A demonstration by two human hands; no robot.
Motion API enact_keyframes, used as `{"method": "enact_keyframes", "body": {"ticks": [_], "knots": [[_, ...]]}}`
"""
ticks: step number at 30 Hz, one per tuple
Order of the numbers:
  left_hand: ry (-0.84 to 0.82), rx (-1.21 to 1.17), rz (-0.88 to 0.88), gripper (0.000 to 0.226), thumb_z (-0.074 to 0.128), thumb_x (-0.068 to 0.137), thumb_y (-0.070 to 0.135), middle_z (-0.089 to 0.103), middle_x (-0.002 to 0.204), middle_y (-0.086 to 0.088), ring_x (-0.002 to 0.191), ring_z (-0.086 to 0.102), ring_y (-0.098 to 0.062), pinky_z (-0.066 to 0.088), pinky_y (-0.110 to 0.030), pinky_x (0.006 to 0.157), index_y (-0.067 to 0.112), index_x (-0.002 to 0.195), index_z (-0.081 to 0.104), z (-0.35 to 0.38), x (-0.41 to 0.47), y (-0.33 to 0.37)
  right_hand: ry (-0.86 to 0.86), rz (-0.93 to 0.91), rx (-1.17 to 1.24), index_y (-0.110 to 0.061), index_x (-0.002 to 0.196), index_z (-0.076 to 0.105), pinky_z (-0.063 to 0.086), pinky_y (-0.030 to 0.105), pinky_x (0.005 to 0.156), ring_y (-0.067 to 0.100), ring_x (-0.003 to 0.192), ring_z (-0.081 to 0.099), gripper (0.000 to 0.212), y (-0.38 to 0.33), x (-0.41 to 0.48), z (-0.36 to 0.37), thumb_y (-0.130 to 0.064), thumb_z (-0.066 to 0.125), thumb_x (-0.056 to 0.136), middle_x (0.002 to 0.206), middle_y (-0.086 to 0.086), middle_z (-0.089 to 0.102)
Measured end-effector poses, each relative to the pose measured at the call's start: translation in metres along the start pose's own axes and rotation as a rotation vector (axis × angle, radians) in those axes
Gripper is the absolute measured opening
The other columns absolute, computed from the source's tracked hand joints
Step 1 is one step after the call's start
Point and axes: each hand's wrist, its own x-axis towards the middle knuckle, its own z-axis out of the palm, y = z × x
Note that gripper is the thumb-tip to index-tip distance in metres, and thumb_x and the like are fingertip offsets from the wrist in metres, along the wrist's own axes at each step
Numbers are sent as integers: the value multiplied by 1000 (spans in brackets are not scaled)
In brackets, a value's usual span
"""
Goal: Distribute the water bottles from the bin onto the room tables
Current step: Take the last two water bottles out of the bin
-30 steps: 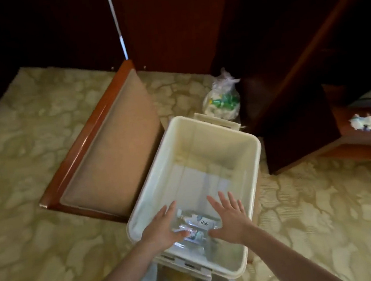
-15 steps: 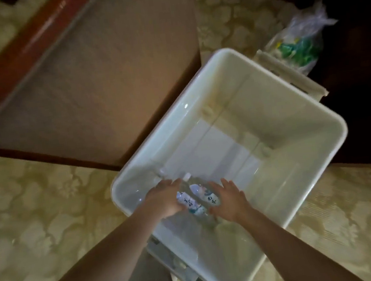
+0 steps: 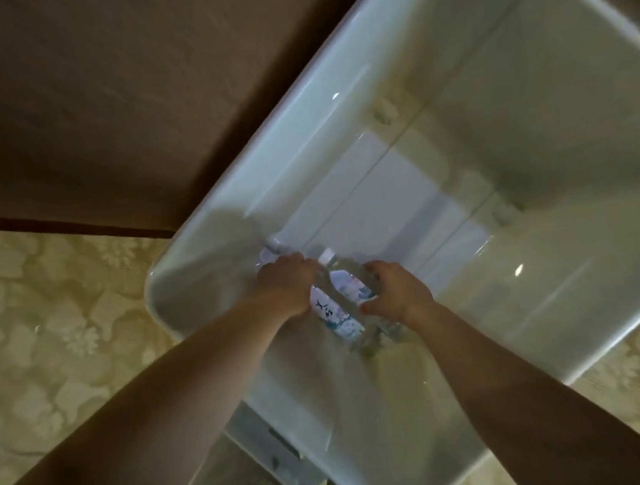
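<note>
The left hand and right hand, spread flat a second ago, now grip the water bottles at the near end of the bin, so lifting looks next.

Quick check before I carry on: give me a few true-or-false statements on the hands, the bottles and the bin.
1. The left hand and the right hand are both inside the bin. True.
2. The water bottles stand on a table. False: they lie low in the bin, gripped by the hands.
3. One bottle cap is white. True.
4. The bin is packed full. False: most of its floor is bare.
</note>
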Motion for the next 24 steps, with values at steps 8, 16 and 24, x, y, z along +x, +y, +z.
{"method": "enact_keyframes", "body": {"ticks": [8, 16, 24], "knots": [[7, 99, -39, 44, 56, 93, 24, 43, 138, -7, 126, 46, -30, 44, -39, 93, 22, 136, 46, 10, 18, -4, -5, 21, -39, -16, 113, 63, 49, 30, 74, 24, 98, 64, 47, -1, 13, -13, -34, 77, 72, 104, 2, 66], [-22, 114, 42, 55, 76, 76, 33, 51, 127, -6, 115, 55, -27, 44, -34, 85, 22, 123, 50, -3, 21, -7, 14, 181, 555, -11, 98, 64, 51, 30, 66, 19, 80, 66, 30, 4, 18, -26, -30, 72, 76, 91, 5, 67], [-130, -393, -164, 62, 70, 60, 78, 67, 78, 4, 85, 66, -17, 44, -26, 69, 18, 78, 65, -14, 35, -3, 77, 321, 1038, -6, 89, 68, 54, 31, 66, 20, 60, 63, 18, 1, 15, -52, -22, 64, 83, 61, 2, 65]]}}
